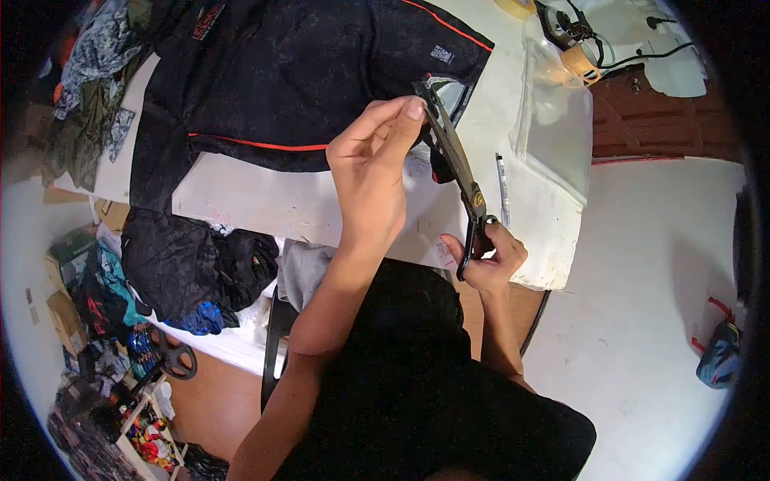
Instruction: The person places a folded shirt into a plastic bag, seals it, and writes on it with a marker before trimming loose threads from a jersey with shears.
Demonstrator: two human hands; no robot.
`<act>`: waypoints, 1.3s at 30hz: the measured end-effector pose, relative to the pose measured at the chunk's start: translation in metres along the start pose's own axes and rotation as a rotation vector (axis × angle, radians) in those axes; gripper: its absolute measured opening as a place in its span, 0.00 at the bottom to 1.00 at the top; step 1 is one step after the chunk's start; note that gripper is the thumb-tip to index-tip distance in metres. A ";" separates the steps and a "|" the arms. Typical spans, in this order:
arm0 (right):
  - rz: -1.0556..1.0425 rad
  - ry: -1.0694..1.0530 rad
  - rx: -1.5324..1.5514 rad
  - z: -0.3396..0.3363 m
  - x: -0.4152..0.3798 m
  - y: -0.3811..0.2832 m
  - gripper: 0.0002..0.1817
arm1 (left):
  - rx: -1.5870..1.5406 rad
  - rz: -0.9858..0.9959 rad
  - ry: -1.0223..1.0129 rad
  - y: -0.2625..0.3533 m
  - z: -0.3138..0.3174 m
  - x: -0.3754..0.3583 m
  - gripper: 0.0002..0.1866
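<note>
Gripping 1 pair of scissors [463, 176], 1 right hand [496, 263].

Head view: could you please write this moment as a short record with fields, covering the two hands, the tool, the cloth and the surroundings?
Right hand: grips the scissors by the handles
Left hand: thumb and index finger together near the blade ends; what they pinch is unclear
Scissors: blades directed toward the garment; how far open is hard to tell
Garment: black with red-orange trim, spread on the table
Table: white
Pen: on the table, beside the scissors
Dark clothes: piled left of the person
</note>
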State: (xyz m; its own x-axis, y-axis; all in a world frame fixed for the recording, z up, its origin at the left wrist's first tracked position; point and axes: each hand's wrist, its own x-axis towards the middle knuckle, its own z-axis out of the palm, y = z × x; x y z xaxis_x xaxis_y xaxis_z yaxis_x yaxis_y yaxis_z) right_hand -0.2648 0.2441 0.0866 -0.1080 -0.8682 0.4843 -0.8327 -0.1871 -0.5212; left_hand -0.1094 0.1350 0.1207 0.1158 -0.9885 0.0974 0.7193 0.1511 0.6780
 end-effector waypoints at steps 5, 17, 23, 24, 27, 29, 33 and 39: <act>-0.018 0.019 0.002 0.000 0.004 -0.001 0.25 | -0.036 0.004 -0.036 -0.002 -0.001 0.000 0.09; -0.039 0.032 -0.058 0.001 0.002 0.005 0.23 | -0.061 -0.049 -0.002 0.003 0.004 0.001 0.07; 0.172 0.026 0.094 0.002 -0.011 0.014 0.22 | -0.073 -0.063 -0.021 0.002 0.002 0.001 0.07; 0.211 0.016 0.276 0.003 -0.009 0.012 0.20 | -0.073 -0.064 -0.024 0.003 0.003 0.001 0.07; 0.274 0.045 0.567 0.010 0.006 -0.001 0.18 | -0.055 -0.108 -0.039 0.006 0.005 -0.002 0.07; 0.339 0.074 0.712 0.014 0.017 -0.011 0.17 | -0.058 -0.132 -0.068 0.007 0.006 -0.003 0.06; 0.471 0.186 0.888 0.012 0.062 -0.045 0.15 | -0.030 -0.159 -0.117 0.006 0.004 -0.005 0.06; 0.363 0.193 1.039 0.014 0.096 -0.060 0.18 | 0.069 -0.196 -0.191 0.008 0.005 -0.004 0.05</act>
State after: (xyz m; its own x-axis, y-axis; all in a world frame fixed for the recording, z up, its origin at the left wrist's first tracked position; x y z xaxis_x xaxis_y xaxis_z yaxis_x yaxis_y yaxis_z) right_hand -0.2176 0.1654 0.1544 -0.4103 -0.8804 0.2379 0.1147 -0.3086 -0.9443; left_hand -0.1076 0.1402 0.1287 -0.1570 -0.9834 0.0908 0.6664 -0.0376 0.7446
